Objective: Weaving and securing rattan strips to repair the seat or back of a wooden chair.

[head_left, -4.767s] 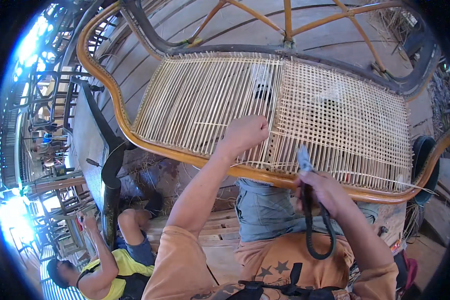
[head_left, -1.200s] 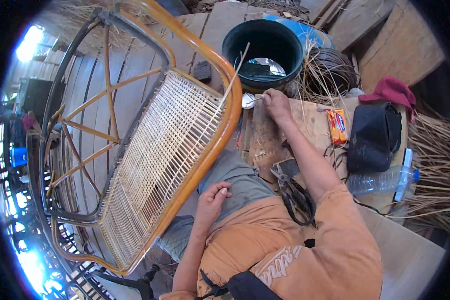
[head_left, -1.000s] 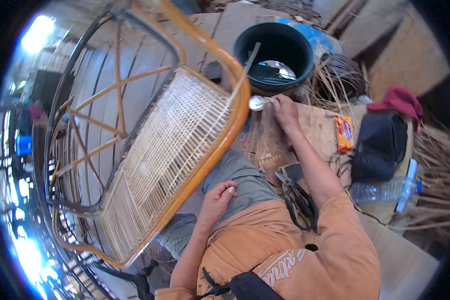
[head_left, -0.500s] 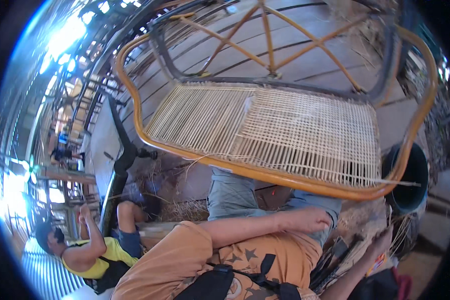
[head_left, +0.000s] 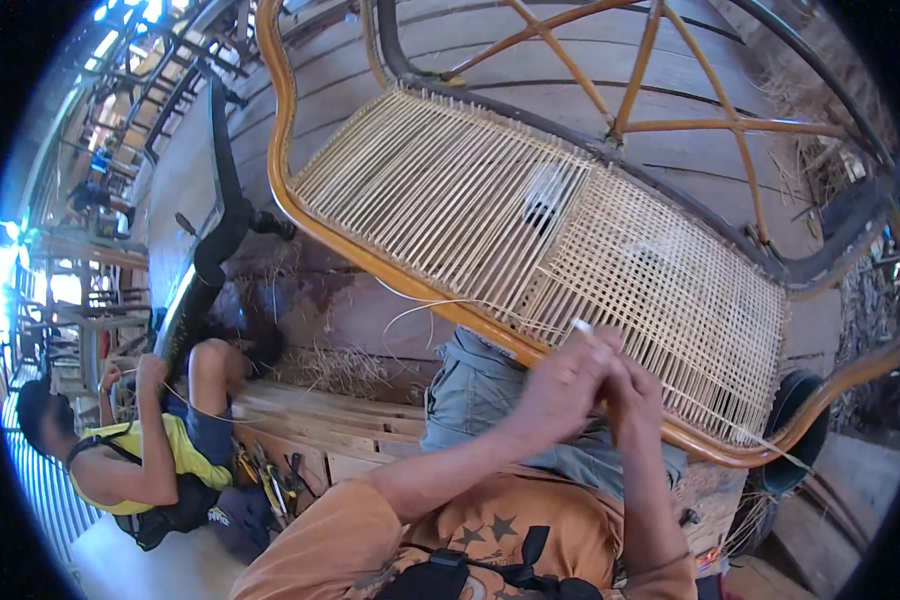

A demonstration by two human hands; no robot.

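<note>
A rattan seat frame with a woven cane panel (head_left: 670, 265) lies across my lap, its brown front rail (head_left: 410, 282) nearest me. The panel's right half is cross-woven; on the left, strands (head_left: 420, 170) run mostly one way. My left hand (head_left: 562, 392) and my right hand (head_left: 630, 392) meet above the front rail, both with fingers curled closed. A small white piece (head_left: 582, 327) sticks out beyond the fingertips; its kind is unclear, and which hand grips it is hidden. A loose cane strand (head_left: 395, 325) loops off the rail to the left.
At the left, a co-worker in a yellow shirt (head_left: 185, 455) pulls a thin strand. Hand tools (head_left: 270, 480) lie beside that person. A dark curved wooden piece (head_left: 225, 190) stands nearby. Wooden planks (head_left: 310, 405) and cane scraps cover the floor; a dark bucket (head_left: 805, 400) sits right.
My right hand has come up from the lower right and my left hand has lifted off my lap; both now meet over the front rail. The seat appears turned and closer in view.
</note>
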